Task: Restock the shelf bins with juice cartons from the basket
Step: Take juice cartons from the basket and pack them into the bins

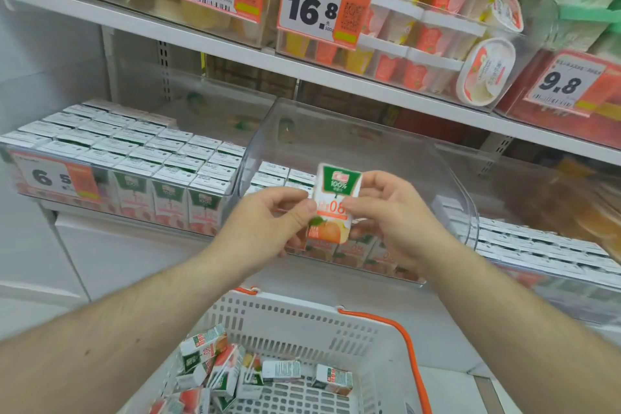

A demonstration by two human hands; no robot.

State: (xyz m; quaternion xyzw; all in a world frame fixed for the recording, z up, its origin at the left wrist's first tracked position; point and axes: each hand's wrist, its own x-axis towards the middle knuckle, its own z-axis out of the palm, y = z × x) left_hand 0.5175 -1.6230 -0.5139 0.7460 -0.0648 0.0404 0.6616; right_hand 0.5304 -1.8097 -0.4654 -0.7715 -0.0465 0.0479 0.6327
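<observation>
Both hands hold one small juice carton (334, 202) upright in front of the middle clear shelf bin (336, 131), its green-topped face with the orange fruit picture turned toward the camera. The left hand (268, 225) pinches the carton's left edge between thumb and curled fingers, and the right hand (393, 212) pinches its right edge the same way, thumb across the front. Behind the carton, the middle bin holds a few rows of the same cartons standing upright, with bare space toward its back. To the left of that bin, a neighbouring bin (127, 158) is packed full of white-topped cartons and carries a price tag (55, 178) on its front. Below the middle bin, nearer the person, a white plastic basket (302, 316) with orange handles holds more juice cartons (235, 370) lying loose in a jumble
</observation>
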